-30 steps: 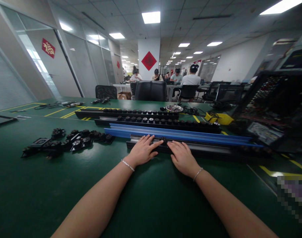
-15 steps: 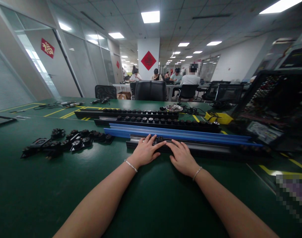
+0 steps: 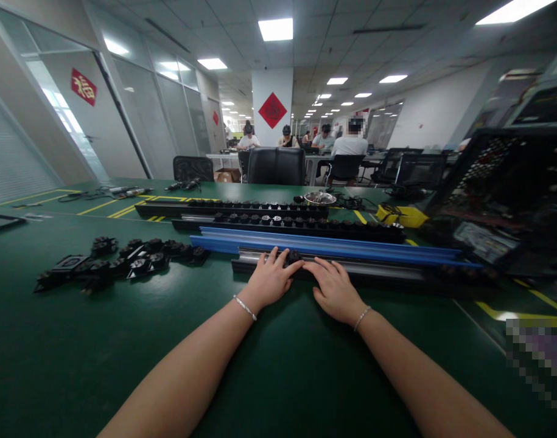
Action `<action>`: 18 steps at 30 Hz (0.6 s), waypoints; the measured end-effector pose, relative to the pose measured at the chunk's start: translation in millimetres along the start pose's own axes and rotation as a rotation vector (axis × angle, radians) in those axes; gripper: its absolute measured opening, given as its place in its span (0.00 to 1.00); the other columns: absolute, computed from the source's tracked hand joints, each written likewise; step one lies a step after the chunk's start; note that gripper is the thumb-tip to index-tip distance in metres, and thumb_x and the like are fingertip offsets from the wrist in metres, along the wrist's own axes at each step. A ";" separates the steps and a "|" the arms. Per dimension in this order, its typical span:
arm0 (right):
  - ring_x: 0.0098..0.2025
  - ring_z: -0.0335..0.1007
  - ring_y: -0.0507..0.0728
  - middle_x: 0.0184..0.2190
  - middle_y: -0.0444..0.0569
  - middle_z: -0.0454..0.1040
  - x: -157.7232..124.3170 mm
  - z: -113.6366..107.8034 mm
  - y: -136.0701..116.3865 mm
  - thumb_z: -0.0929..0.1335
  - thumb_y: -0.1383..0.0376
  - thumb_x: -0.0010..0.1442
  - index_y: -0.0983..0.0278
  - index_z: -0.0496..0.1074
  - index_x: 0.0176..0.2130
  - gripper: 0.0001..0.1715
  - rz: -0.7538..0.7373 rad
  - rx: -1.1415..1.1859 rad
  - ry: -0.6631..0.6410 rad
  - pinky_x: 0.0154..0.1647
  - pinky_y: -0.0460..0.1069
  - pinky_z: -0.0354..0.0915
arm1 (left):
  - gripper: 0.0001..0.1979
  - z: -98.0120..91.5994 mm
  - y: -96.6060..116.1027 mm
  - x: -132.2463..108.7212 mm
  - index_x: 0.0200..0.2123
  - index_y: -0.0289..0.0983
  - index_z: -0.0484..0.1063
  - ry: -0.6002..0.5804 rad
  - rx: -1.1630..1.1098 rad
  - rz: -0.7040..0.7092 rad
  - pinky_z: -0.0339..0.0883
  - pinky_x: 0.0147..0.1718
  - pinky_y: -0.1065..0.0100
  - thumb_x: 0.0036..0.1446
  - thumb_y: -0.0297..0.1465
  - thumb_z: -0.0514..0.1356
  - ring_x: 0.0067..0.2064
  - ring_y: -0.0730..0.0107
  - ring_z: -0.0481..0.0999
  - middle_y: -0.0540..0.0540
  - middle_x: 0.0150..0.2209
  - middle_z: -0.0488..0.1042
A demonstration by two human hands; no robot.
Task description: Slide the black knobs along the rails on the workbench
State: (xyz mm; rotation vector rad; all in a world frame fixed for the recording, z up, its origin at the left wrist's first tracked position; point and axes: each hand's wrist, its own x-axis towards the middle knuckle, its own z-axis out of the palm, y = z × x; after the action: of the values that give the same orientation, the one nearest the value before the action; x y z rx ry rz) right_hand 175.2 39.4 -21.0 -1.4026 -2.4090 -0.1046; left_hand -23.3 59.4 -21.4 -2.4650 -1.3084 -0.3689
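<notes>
A black rail (image 3: 374, 270) with a grey inner channel lies across the table in front of me. A small black socket-like module (image 3: 293, 257) sits in it. My left hand (image 3: 271, 278) rests on the rail at the module's left, fingers spread and its index finger reaching along the module's near side. My right hand (image 3: 335, 286) lies just right of it, fingers stretched out over the rail's near edge. The two index fingertips almost meet or touch. Neither hand is closed round anything. Right behind the rail runs a long blue rail (image 3: 324, 244).
Two black rails filled with modules (image 3: 287, 222) lie farther back. Loose black modules (image 3: 123, 261) are heaped at left. A metal dish (image 3: 319, 198) and a yellow tray (image 3: 402, 216) stand behind; dark equipment (image 3: 511, 182) rises at right. People (image 3: 349, 145) sit at far tables.
My left index finger and thumb have shifted slightly, uncovering more of the black module. My right hand stays nearly in place. The view has moved a little.
</notes>
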 end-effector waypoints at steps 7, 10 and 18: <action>0.62 0.51 0.57 0.58 0.47 0.63 -0.4 1.6 2.4 0.59 0.69 0.53 0.58 0.59 0.58 0.32 -0.021 -0.014 0.012 0.62 0.60 0.43 | 0.26 -1.2 -1.2 -0.2 0.61 0.50 0.53 -0.005 0.003 0.010 0.54 0.54 0.46 0.59 0.35 0.52 0.62 0.47 0.54 0.41 0.62 0.57; 0.61 0.53 0.57 0.58 0.47 0.64 -0.3 1.5 3.0 0.59 0.69 0.53 0.58 0.59 0.58 0.32 -0.025 -0.008 0.016 0.62 0.60 0.43 | 0.24 -3.6 0.1 -0.4 0.60 0.48 0.56 -0.007 -0.008 -0.007 0.54 0.54 0.47 0.59 0.34 0.51 0.62 0.48 0.56 0.40 0.61 0.59; 0.58 0.57 0.56 0.57 0.47 0.64 0.5 0.1 2.6 0.60 0.69 0.52 0.58 0.59 0.57 0.32 -0.024 0.020 0.010 0.62 0.60 0.43 | 0.24 -5.6 5.8 -0.9 0.58 0.49 0.58 -0.002 -0.023 -0.113 0.52 0.54 0.44 0.58 0.37 0.53 0.61 0.45 0.56 0.40 0.61 0.59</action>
State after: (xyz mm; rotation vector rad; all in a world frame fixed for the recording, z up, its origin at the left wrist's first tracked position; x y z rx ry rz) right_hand 177.2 41.2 -21.3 -1.3612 -2.4132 -0.0929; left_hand -19.4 53.4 -17.6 -2.4168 -1.4567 -0.4114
